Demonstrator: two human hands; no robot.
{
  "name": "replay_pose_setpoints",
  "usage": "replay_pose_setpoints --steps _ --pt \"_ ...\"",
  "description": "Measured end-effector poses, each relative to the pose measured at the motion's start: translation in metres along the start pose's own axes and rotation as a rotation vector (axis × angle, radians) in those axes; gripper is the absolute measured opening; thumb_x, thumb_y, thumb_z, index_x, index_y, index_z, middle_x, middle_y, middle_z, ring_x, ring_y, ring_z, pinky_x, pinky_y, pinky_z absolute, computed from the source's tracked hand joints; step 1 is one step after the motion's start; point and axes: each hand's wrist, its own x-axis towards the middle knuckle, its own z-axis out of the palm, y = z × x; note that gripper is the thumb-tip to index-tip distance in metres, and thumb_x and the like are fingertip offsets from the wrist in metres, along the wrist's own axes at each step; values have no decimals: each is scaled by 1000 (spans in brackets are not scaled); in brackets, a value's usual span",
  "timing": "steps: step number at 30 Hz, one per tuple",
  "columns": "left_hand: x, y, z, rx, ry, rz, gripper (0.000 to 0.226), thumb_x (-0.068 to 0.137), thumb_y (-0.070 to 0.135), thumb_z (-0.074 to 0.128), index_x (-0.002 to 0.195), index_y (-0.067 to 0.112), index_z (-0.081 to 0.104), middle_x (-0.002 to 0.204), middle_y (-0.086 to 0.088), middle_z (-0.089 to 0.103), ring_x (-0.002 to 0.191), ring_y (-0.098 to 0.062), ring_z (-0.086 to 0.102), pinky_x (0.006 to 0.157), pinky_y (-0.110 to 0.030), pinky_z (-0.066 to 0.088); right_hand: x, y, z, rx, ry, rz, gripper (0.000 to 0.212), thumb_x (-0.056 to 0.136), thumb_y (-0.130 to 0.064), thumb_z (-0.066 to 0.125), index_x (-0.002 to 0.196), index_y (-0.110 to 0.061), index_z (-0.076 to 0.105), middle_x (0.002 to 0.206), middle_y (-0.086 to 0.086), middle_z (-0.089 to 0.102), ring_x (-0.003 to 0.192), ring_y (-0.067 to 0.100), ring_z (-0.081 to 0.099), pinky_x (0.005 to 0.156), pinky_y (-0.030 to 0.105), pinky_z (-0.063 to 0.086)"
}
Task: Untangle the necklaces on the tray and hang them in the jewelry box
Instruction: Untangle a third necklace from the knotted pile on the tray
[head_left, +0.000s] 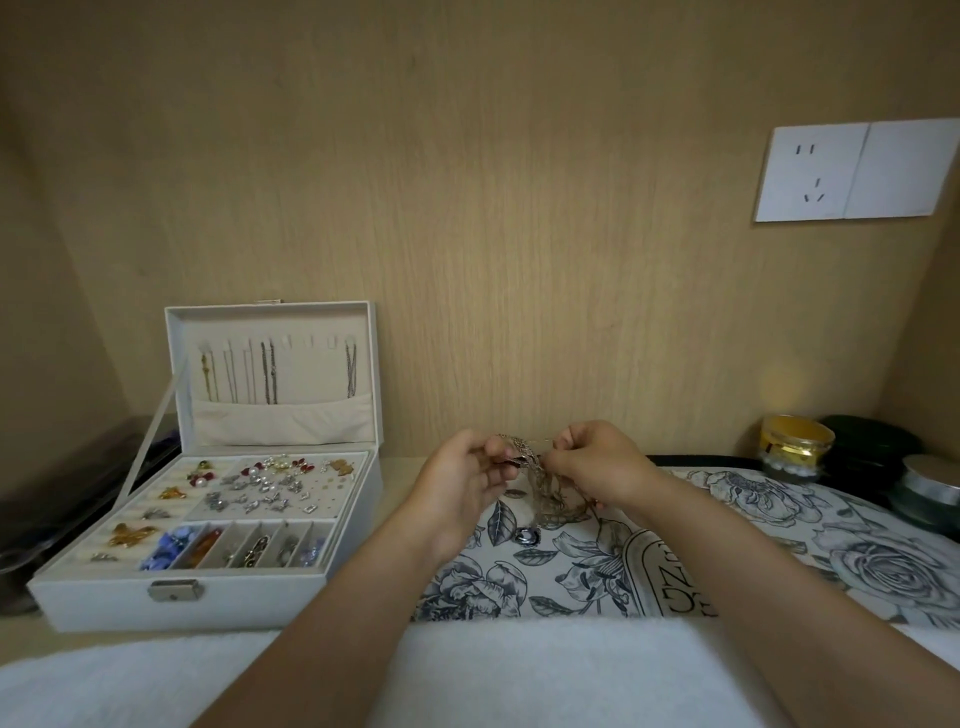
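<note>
So the person is holding a tangled clump of necklaces (543, 486) up over the floral tray (753, 551), with both hands raised just above it. The left hand (465, 480) is pinching one side of the clump with curled fingers and the right hand (597, 460) is pinching the other side. Thin strands are dangling between them toward the tray. Can't tell if the lowest loops are actually touching it. A small silver piece (527, 535) is lying on the tray right under the tangle.

The white jewelry box (104, 597) is sitting open off to the left, well apart from the hands, its lid (363, 322) standing upright against the wooden wall (519, 208). A few hung chains (267, 371) are already dangling inside the lid, and the bottom part is holding earrings (270, 486) and other bits. A gold jar (795, 441) is sitting back right, and a fluffy white cloth (519, 675) is lying across the front.
</note>
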Motion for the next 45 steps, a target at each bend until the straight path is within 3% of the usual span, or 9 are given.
replay_pose_setpoints --steps 6,12,17,20,26,32,36,40,45 --pt "6 -3 -8 -49 -13 81 8 92 10 62 96 4 58 98 -13 68 100 -26 66 96 -36 53 2 -2 -1 404 -127 18 20 92 -6 67 79 -13 54 77 10 66 70 20 65 78 37 59" --pt "3 -2 -1 -34 58 94 10 92 -1 61 98 5 57 90 -13 62 80 -21 63 83 -38 60 1 -3 -1 553 -182 -11 13 95 -3 61 88 -12 55 94 18 68 73 23 67 74 36 60" --pt "3 -11 -4 701 176 426 47 85 0 62 117 32 48 97 -2 60 69 -18 62 65 -37 57 -2 -2 4 419 -187 -29 12 93 0 63 94 -7 55 86 18 68 58 24 69 54 36 60" --pt "0 -12 -5 732 64 502 53 83 -2 60 108 44 54 99 6 58 59 -15 54 52 -39 48 -4 -4 3 373 -190 -31 10 91 -5 69 95 -6 60 85 17 72 60 23 70 55 35 60" --pt "1 -13 -6 684 26 414 12 87 27 74 95 34 69 84 10 71 70 -6 63 71 -22 51 -6 -7 -2 345 -186 -48 7 95 -12 65 94 -8 60 83 16 75 60 22 70 56 33 57" --pt "4 -10 -13 838 41 458 16 82 29 79 96 36 73 85 13 72 66 7 54 68 -17 45 -5 -8 -5 267 -207 -5 13 95 -17 64 83 -12 63 94 14 77 83 30 71 87 47 59" --pt "2 -7 -17 1128 33 564 37 88 25 72 123 34 63 87 19 68 69 11 52 68 -11 37 -3 -6 -2 217 -108 35 14 92 -15 65 79 -13 61 86 13 76 79 31 71 80 42 56" --pt "2 -2 -27 1313 173 727 19 97 22 59 109 36 60 96 17 60 87 -2 56 70 -22 42 4 3 -7 145 87 20 35 86 -6 73 64 -16 47 70 11 64 67 22 64 75 40 54" --pt "3 -6 -24 1387 194 781 34 97 6 52 108 37 61 96 12 49 77 -9 52 56 -22 40 7 6 -7 444 -16 102 32 90 10 59 76 -16 46 83 10 63 76 22 64 89 41 57"
